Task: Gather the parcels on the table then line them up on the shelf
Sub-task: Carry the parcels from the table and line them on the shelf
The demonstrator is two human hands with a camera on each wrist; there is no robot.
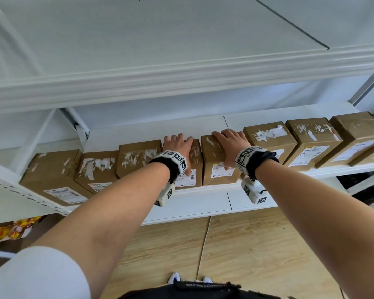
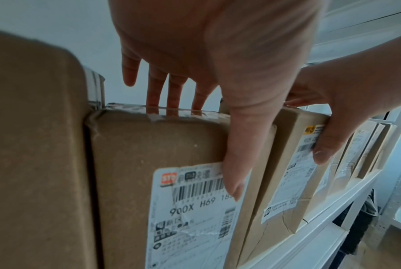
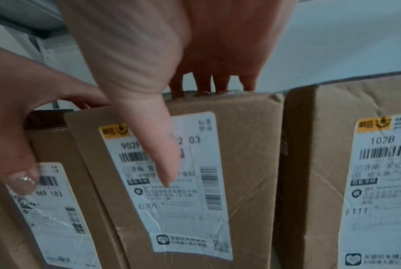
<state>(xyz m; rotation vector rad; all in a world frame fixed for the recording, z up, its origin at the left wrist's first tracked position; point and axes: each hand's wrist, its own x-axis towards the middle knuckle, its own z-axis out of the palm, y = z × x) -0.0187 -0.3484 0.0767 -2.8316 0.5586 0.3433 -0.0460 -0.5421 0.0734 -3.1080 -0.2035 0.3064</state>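
Left hand (image 1: 177, 145) clasped the H69 parcel (image 2: 148, 145), right hand (image 1: 230, 141) the C301 parcel (image 3: 240, 145), thumbs down their fronts, both mid-row on the shelf (image 1: 192, 203); best slid together, flush with the neighbouring parcels (image 1: 270, 143).

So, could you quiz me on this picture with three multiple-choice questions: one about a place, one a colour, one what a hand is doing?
1. Where do the brown parcels stand?
A. on the floor
B. in a row on the shelf
C. in a basket
2. What colour is the shelf?
A. white
B. black
C. red
3. What is the left hand doing?
A. hanging free
B. holding a pen
C. gripping a parcel's top

1 B: they sit side by side on its board.
2 A: boards and posts are white.
3 C: fingers hook over the left parcel, thumb on its label; the right hand grips the right parcel likewise.
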